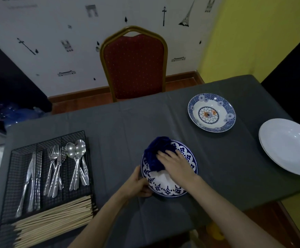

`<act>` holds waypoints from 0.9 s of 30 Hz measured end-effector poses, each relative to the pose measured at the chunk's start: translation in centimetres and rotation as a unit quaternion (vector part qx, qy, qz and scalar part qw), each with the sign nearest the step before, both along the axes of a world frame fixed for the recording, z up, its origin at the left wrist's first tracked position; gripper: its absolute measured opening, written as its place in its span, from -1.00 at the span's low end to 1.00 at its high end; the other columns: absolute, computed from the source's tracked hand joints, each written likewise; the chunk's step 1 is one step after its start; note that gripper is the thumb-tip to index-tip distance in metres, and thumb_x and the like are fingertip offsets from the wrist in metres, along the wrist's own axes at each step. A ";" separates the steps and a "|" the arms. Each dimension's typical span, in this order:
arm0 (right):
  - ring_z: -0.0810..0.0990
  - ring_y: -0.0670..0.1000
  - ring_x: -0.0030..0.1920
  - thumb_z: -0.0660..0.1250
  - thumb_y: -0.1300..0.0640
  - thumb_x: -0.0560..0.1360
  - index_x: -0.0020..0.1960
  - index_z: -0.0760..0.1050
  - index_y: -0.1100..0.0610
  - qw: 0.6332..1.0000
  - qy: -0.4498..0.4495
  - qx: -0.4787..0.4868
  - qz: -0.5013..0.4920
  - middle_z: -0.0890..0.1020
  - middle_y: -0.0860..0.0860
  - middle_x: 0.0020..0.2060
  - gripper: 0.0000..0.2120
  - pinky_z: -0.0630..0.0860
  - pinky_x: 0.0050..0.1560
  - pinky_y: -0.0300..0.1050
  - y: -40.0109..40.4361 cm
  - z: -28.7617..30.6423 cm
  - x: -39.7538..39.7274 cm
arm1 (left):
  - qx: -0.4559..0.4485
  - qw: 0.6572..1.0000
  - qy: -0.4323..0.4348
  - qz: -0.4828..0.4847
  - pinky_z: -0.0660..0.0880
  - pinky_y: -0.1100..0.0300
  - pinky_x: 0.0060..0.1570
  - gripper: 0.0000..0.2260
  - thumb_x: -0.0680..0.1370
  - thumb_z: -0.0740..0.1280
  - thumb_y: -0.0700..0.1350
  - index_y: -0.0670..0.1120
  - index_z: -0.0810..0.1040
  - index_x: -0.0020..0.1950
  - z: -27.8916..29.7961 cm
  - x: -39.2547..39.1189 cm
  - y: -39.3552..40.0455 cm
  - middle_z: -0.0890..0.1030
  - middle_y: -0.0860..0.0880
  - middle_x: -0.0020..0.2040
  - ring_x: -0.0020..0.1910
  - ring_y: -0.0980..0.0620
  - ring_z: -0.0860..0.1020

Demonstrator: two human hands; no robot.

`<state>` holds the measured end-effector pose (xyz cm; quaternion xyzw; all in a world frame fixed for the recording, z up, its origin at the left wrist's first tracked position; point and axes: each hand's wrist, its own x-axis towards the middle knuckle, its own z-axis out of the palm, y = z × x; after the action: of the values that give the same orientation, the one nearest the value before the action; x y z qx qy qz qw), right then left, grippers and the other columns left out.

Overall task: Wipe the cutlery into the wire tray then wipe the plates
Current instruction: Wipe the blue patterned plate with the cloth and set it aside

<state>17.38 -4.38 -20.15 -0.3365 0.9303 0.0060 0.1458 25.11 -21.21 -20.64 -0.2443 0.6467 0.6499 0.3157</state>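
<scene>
The blue-patterned plate [169, 189] is gripped at its left rim by the left hand [140, 185] near the bench [127, 126] front edge. A dark blue cloth [157, 154] is pressed onto it by the flat-fingered right hand [177, 164]. The cutlery [56, 169] is held in the wire tray [17, 158].

Red chair [134, 67] stands behind the grey-clothed table [110, 129]

Red chair [134, 67] w/ gold frame vs white patterned wall [56, 33], yellow wall [253, 33] rt, wood floor [85, 102].
</scene>
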 end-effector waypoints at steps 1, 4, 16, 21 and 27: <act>0.06 0.06 0.48 0.10 0.32 0.53 0.52 0.00 0.09 1.000 0.004 0.009 -0.008 0.08 0.00 0.52 -0.39 -0.07 0.46 0.08 0.6 0.0 -0.2 | 0.004 1.000 -0.005 -0.001 0.61 -0.10 0.07 -0.48 0.58 0.21 -0.27 0.18 0.18 0.42 0.0 0.1 0.0 0.66 -0.21 0.08 -0.12 -0.12 0.67; 0.12 0.04 0.46 0.14 0.26 0.54 0.52 0.03 0.09 0.999 0.022 0.024 -0.021 0.12 0.00 0.51 -0.41 -0.05 0.45 0.08 3.1 0.2 -0.1 | 0.009 1.000 -0.013 0.000 0.61 -0.07 0.07 -0.46 0.57 0.21 -0.24 0.19 0.16 0.45 0.0 0.2 -0.1 0.69 -0.18 0.04 -0.10 -0.12 0.69; 0.59 0.03 0.09 0.55 0.25 0.21 0.23 0.54 0.10 0.993 0.001 -0.077 0.089 0.57 0.02 0.21 -0.41 0.42 0.20 -0.04 3.4 -1.0 4.9 | 0.048 0.999 0.016 0.016 0.64 -0.08 -0.04 -0.57 0.65 0.13 -0.19 0.15 0.10 0.43 -0.4 0.1 0.6 0.59 -0.21 0.15 -0.11 -0.16 0.69; 0.34 0.14 0.35 0.31 0.31 0.43 0.44 0.26 0.18 0.995 0.009 -0.068 0.078 0.30 0.10 0.44 -0.40 0.16 0.41 0.06 1.3 -0.7 3.2 | 0.044 0.999 0.021 0.021 0.63 -0.11 -0.02 -0.58 0.64 0.12 -0.26 0.10 0.16 0.43 0.5 -0.6 1.2 0.56 -0.24 0.19 -0.07 -0.18 0.68; 0.40 0.17 0.24 0.36 0.24 0.38 0.45 0.21 0.20 0.999 0.036 -0.003 0.004 0.33 0.12 0.41 -0.32 0.35 0.22 0.10 -0.8 -1.3 2.6 | -0.024 0.998 0.054 -0.002 0.62 -0.20 -0.07 -0.57 0.63 0.17 -0.26 0.01 0.19 0.46 1.1 0.0 0.3 0.58 -0.18 0.17 -0.06 -0.20 0.67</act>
<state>19.93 -5.21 -21.49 -0.3399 0.9337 0.0161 0.1110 25.09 -20.92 -19.58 -0.2151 0.6785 0.6462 0.2755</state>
